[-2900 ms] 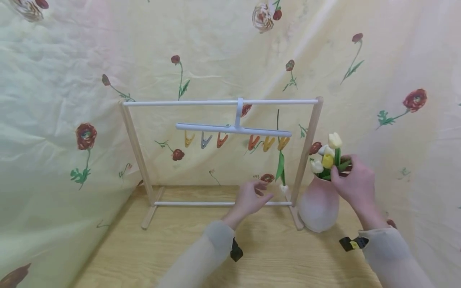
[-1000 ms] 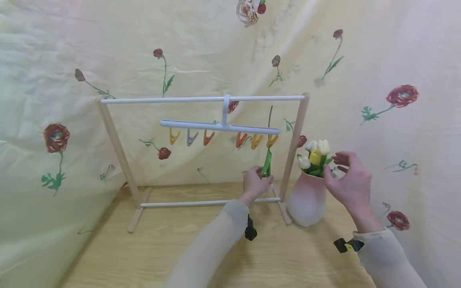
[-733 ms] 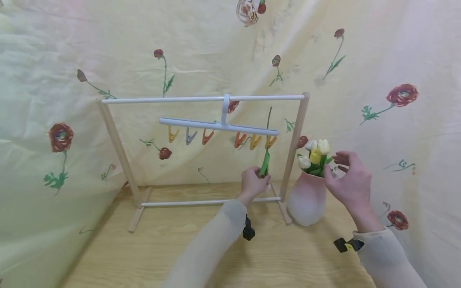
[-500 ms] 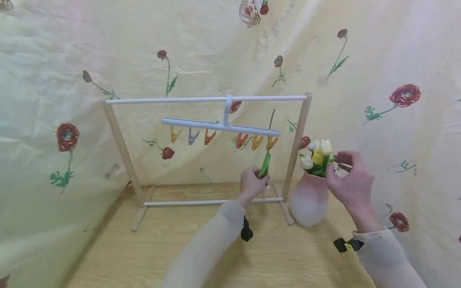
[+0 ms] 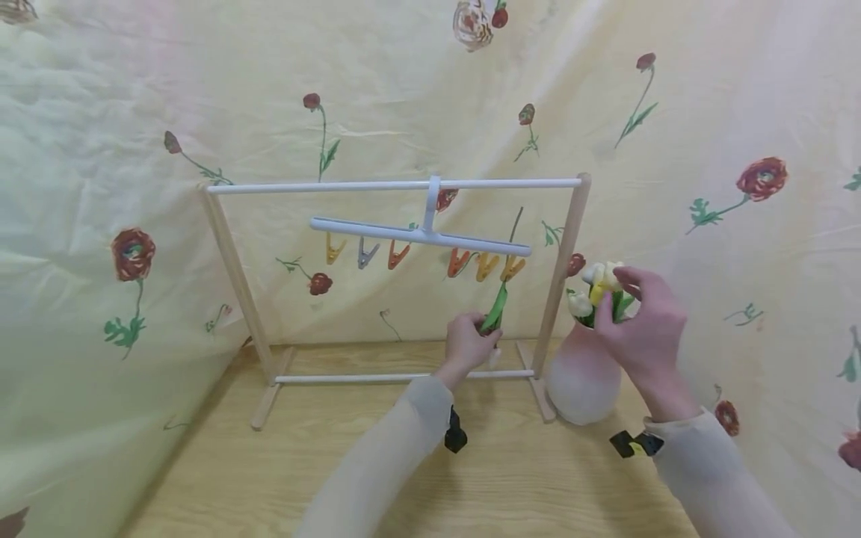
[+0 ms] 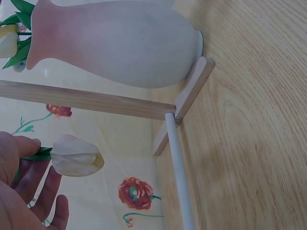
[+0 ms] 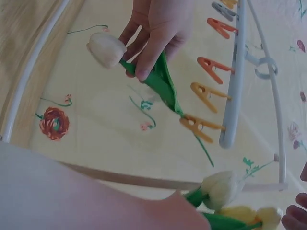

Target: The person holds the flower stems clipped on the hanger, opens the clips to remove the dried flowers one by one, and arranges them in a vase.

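Observation:
A white tulip [image 7: 106, 49] hangs bloom-down, its stem clipped in the yellow clothespin [image 7: 201, 127] at the hanger's right end. My left hand [image 5: 471, 342] pinches this tulip's stem and leaf just above the bloom; the left wrist view shows the bloom beyond the fingertips. At the right, a pink-and-white vase [image 5: 584, 381] holds several tulips, white and yellow. Around those blooms is my right hand [image 5: 644, 321], thumb by the yellow tulip [image 5: 597, 291] and fingers behind the white one. In the right wrist view, a wide gap separates thumb and fingers.
A blue-grey hanger [image 5: 377, 230] hangs tilted from the top bar [image 5: 323, 187] of a wooden rack. Several other clothespins, yellow, grey and orange, dangle from it. The vase stands beside the rack's right foot [image 5: 543, 400]. Flower-patterned cloth surrounds the wooden tabletop [image 5: 538, 478].
My left hand has reached the hanging tulip, gripped it and drawn its bloom leftward, tilting the stem. My right hand has first drawn back from the vase's flowers, then moved in around the blooms.

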The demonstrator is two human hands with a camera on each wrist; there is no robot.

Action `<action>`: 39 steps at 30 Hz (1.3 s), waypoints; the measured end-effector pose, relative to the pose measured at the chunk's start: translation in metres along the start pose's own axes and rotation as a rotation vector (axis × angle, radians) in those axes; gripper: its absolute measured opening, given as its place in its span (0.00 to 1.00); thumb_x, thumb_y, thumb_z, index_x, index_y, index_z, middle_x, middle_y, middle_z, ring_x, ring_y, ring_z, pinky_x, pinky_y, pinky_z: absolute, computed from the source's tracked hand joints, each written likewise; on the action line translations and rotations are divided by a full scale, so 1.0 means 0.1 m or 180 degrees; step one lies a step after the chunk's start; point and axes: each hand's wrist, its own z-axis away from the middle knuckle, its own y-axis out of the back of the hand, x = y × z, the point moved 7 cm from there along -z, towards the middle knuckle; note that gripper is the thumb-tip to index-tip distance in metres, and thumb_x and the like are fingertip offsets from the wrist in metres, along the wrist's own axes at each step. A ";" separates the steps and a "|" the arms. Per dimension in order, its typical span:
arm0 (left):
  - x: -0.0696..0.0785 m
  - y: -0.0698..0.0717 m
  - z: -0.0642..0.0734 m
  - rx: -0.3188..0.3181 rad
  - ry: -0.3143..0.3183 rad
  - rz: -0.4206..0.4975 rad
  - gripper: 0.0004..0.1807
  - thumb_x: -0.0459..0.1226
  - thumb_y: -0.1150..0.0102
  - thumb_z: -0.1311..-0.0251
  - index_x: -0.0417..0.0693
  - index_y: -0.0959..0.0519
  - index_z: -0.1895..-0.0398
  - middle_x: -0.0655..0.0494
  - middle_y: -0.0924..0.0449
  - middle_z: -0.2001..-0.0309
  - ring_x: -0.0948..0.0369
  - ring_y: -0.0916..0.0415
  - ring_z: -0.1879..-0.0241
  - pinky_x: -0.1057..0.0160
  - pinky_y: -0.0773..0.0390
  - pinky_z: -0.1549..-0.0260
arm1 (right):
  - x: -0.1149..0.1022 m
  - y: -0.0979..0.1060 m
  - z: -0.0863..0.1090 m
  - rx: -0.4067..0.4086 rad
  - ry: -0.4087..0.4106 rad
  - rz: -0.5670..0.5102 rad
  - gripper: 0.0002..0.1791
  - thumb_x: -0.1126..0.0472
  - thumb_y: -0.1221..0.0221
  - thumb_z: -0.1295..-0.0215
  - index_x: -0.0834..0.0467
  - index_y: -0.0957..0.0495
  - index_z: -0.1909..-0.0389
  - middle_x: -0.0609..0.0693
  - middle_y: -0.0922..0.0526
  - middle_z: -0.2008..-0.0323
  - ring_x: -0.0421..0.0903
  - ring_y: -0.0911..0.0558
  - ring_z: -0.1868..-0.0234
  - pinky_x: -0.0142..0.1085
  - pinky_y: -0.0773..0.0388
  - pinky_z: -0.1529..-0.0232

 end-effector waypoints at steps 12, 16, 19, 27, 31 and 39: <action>0.01 -0.01 0.04 -0.0013 -0.0079 0.0032 0.10 0.37 0.26 0.36 0.41 0.11 0.54 0.50 0.09 0.63 0.67 0.20 0.70 0.70 0.19 0.66 | -0.16 -0.76 0.13 -0.1268 -0.0339 -0.0145 0.22 0.68 0.37 0.34 0.72 0.22 0.40 0.70 0.13 0.48 0.66 0.11 0.53 0.56 0.11 0.53; 0.01 -0.01 0.05 -0.0018 -0.0131 0.0018 0.10 0.36 0.26 0.36 0.41 0.11 0.54 0.50 0.09 0.64 0.67 0.20 0.71 0.70 0.19 0.68 | -0.15 -0.91 0.13 -0.1320 -0.0425 -0.0212 0.23 0.67 0.36 0.32 0.72 0.22 0.38 0.70 0.14 0.47 0.67 0.11 0.52 0.57 0.12 0.52; 0.01 -0.01 0.05 -0.0041 -0.0131 0.0010 0.10 0.36 0.26 0.35 0.42 0.11 0.54 0.51 0.09 0.64 0.68 0.20 0.71 0.70 0.18 0.68 | -0.14 -0.99 0.11 -0.1288 -0.0487 -0.0295 0.24 0.66 0.35 0.32 0.72 0.22 0.38 0.70 0.13 0.48 0.67 0.11 0.52 0.57 0.12 0.51; 0.04 -0.02 0.06 -0.0103 -0.0111 0.0117 0.07 0.37 0.27 0.35 0.44 0.11 0.58 0.54 0.10 0.66 0.68 0.20 0.72 0.69 0.18 0.68 | -0.06 -1.21 0.13 -0.1332 -0.0860 -0.0424 0.26 0.65 0.37 0.30 0.72 0.25 0.35 0.71 0.16 0.42 0.68 0.13 0.44 0.55 0.13 0.45; 0.06 -0.02 0.07 -0.0089 -0.0124 0.0098 0.05 0.37 0.27 0.35 0.44 0.11 0.61 0.54 0.10 0.67 0.69 0.21 0.73 0.71 0.20 0.70 | -0.06 -1.30 0.14 -0.1425 -0.0876 -0.0378 0.30 0.63 0.37 0.30 0.73 0.29 0.31 0.72 0.18 0.38 0.68 0.14 0.42 0.56 0.14 0.43; 0.12 -0.03 0.11 -0.0142 -0.0096 0.0020 0.05 0.37 0.27 0.35 0.45 0.12 0.62 0.55 0.10 0.68 0.68 0.22 0.74 0.70 0.22 0.70 | 0.05 -1.43 0.13 -0.1462 -0.1396 -0.0538 0.35 0.54 0.36 0.26 0.68 0.33 0.27 0.70 0.19 0.36 0.66 0.13 0.41 0.54 0.14 0.43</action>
